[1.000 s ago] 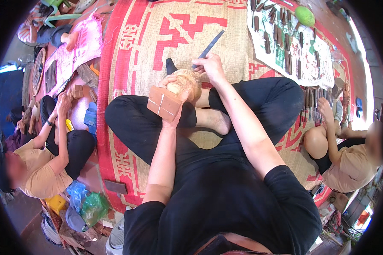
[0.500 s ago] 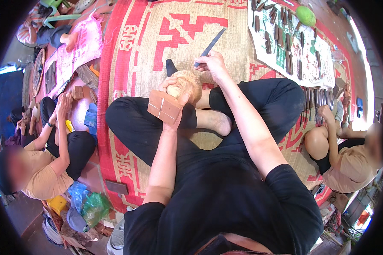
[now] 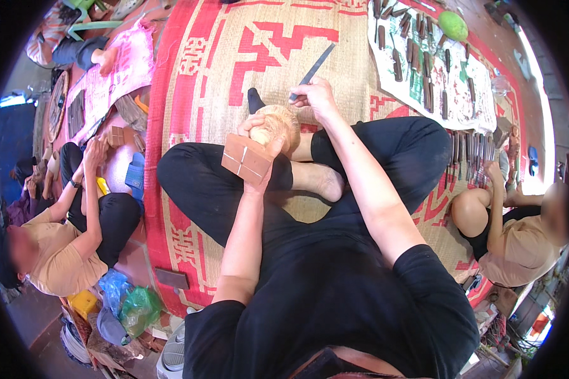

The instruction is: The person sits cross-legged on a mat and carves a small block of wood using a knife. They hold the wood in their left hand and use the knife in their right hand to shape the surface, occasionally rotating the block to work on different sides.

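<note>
A pale wooden carving (image 3: 277,124) with a rounded upper part and a reddish-brown square base (image 3: 246,159) is in front of my lap. White lines cross on the base's underside, which faces me. My left hand (image 3: 263,169) is closed around the carving from below, fingers partly hidden behind it. In my right hand (image 3: 315,99), a long, flat, dark file (image 3: 316,66) is gripped near its lower end, pointing up and to the right. The file stays apart from the carving, above and right of it. My crossed legs lie beneath both hands.
Under me is a woven straw mat (image 3: 310,19) with red patterns. A white cloth (image 3: 433,69) at the far right bears several dark-handled tools, with a green fruit (image 3: 453,25) beyond. Co-workers sit at left (image 3: 69,252) and right (image 3: 518,240). Plastic bags (image 3: 139,307) lie at lower left.
The carving has shifted very slightly right in my left hand. My right hand and the file are nearly unmoved. At right, the co-worker's hand has moved, and an upright brown figure now shows beyond it.
</note>
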`<state>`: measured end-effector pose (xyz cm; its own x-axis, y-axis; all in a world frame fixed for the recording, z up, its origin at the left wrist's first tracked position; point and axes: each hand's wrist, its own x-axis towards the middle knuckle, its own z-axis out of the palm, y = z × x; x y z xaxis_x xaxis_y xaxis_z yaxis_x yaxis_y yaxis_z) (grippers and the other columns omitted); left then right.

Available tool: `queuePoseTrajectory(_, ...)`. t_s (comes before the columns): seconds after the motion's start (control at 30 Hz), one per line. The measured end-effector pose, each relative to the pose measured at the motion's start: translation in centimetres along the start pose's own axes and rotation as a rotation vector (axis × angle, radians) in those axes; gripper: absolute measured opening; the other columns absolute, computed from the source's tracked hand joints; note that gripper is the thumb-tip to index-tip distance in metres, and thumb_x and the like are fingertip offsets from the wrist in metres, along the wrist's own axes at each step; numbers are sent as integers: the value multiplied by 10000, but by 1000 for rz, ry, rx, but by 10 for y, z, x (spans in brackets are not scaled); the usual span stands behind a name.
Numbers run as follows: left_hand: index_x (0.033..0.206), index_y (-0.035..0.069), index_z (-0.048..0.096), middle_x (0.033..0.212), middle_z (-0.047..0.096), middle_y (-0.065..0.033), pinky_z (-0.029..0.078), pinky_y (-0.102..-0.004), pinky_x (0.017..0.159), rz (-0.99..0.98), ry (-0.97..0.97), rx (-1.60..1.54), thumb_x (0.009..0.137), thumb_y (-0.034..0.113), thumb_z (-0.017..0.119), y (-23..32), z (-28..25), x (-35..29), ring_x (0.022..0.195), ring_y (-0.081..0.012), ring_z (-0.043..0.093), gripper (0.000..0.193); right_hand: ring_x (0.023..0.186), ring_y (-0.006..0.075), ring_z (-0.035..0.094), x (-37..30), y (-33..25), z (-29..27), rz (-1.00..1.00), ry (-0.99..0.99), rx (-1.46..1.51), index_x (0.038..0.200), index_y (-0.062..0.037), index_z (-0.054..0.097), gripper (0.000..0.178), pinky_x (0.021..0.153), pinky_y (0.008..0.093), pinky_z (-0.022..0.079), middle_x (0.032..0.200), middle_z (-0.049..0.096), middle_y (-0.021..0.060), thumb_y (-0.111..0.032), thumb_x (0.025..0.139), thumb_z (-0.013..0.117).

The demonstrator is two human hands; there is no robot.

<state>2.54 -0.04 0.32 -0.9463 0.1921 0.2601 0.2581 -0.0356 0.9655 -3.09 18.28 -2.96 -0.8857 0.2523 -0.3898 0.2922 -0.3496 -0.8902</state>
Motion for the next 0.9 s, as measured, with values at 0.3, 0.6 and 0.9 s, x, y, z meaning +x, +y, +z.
queuePoseTrajectory(0.3,1142,67,447,1181,468,-104,340,-374,990,-37,1,-89,739,116,700,3,1,1,1132,-211,440,479,538,140,568,-12,1,23,-6,-83,-203,735,0,603,130,504,269,462,686,634,92,-80,708,703)
queuePoseTrajectory(0.6,1146,66,445,1181,469,-101,343,-368,988,13,-20,-3,757,118,691,-3,-3,-2,1134,-212,439,463,644,150,628,-8,-8,19,31,-83,2,818,-13,596,126,576,257,488,745,652,98,-89,750,669)
queuePoseTrajectory(0.9,1132,56,446,1185,469,-108,350,-370,986,19,-26,19,743,104,690,-1,-2,-2,1134,-216,442,462,540,140,602,8,-3,15,23,-9,-80,743,0,577,106,494,267,492,627,617,99,-40,704,667)
